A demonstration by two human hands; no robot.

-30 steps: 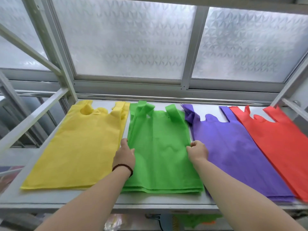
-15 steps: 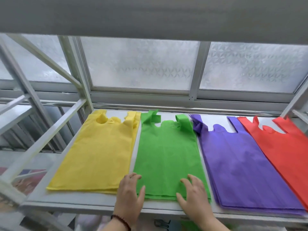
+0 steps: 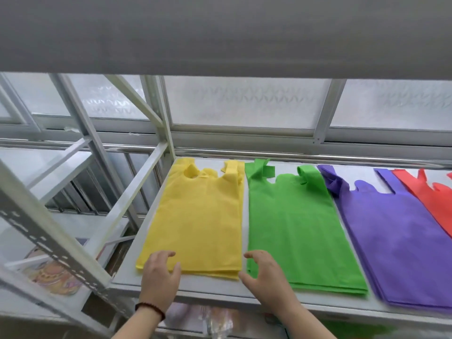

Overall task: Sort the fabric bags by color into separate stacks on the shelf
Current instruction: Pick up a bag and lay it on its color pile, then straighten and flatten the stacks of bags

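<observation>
- While the head view is looking down on the shelf [image 3: 215, 293], four stacks of fabric bags are lying flat on it, side by side: yellow stack [image 3: 199, 221], green stack [image 3: 293, 228], purple stack [image 3: 396, 243] and red stack [image 3: 430, 199], the last partly overlapping the purple one and cut off by the frame.
- The left hand [image 3: 160, 277] is resting on the yellow stack's near left corner, fingers spread and clamping nothing.
- The right hand [image 3: 265, 275] is sitting at the near gap between yellow and green, fingers curled apart, gripping nothing.
</observation>
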